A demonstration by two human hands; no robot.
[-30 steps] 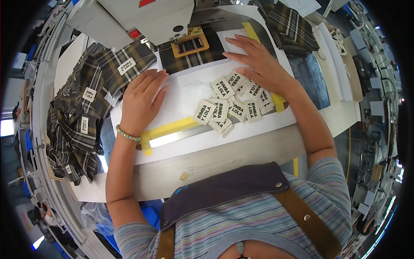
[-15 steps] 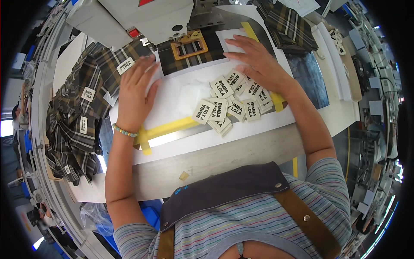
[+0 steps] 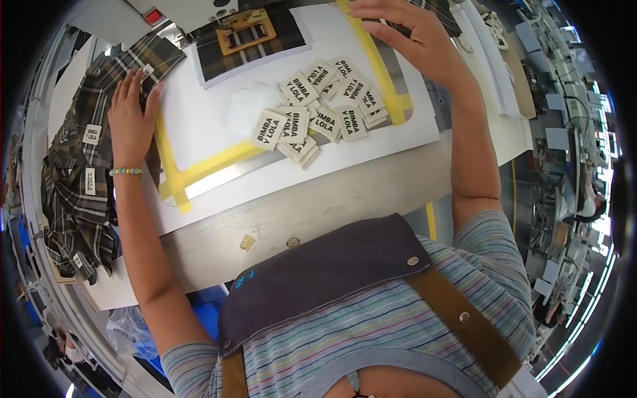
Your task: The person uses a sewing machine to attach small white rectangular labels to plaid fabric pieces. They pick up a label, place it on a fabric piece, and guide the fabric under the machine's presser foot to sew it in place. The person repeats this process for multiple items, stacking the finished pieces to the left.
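My left hand (image 3: 135,123) lies with its fingers stretched over plaid cloth (image 3: 70,156), which hangs in a bunched heap at the left and carries several small white labels. Part of a label shows at its fingertips. At the far right my right hand (image 3: 415,40) is raised with fingers spread and nothing visible in them, near a stack of plaid pieces (image 3: 446,18). Between the hands, a brass-coloured frame (image 3: 249,46) rests on a dark plaid piece (image 3: 213,63) under the machine. Nearer me lies a loose pile of white printed labels (image 3: 300,89).
Yellow tape (image 3: 222,161) borders the white work surface (image 3: 206,126). The machine head (image 3: 189,8) stands at the far side. Along the near side runs a grey table edge (image 3: 345,172) with a small tan scrap (image 3: 247,243) on it. A clear plastic bag (image 3: 129,328) hangs below left.
My left hand has moved left, off the white surface and onto the plaid heap. My right hand has drawn away from the plaid piece under the frame, to the far right. The view has shifted.
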